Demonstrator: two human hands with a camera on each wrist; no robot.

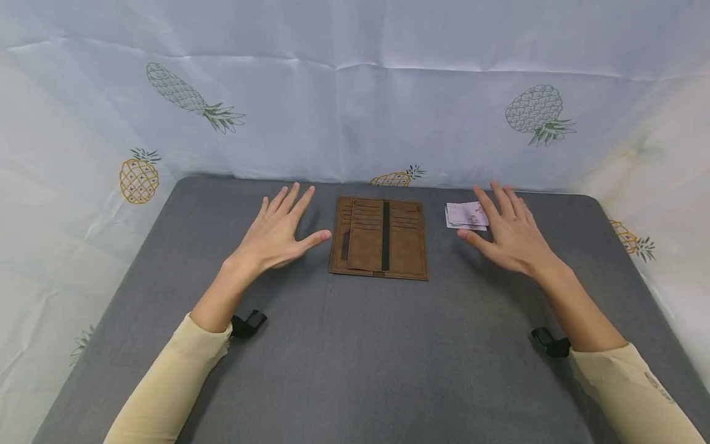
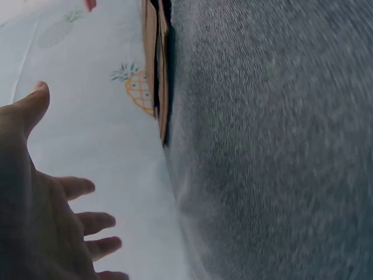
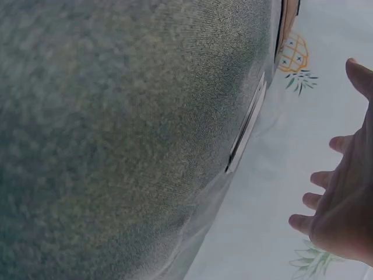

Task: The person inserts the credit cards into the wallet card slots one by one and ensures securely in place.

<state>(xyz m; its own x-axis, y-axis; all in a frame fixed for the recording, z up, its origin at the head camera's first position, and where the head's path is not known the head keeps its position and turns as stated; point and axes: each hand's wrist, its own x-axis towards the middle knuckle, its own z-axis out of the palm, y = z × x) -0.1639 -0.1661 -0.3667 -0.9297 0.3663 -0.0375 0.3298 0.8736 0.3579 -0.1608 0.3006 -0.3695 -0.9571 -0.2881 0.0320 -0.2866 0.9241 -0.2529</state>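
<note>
A brown wallet (image 1: 366,246) lies spread flat on the grey table, its card slots and a dark centre strip facing up. To its right is a small stack of pale pink and white cards (image 1: 466,214). My left hand (image 1: 277,231) hovers left of the wallet with fingers spread, holding nothing. Over the right edge of the cards, my right hand (image 1: 510,231) is raised with its fingers spread and hides part of the stack. From the side, the wallet (image 2: 163,76) shows in the left wrist view and the cards (image 3: 247,125) in the right wrist view.
The grey table (image 1: 360,364) ends at the back against a white cloth (image 1: 355,123) printed with pineapples, which also hangs at both sides. A black strap (image 1: 249,324) shows at the left wrist and another black strap (image 1: 550,342) at the right.
</note>
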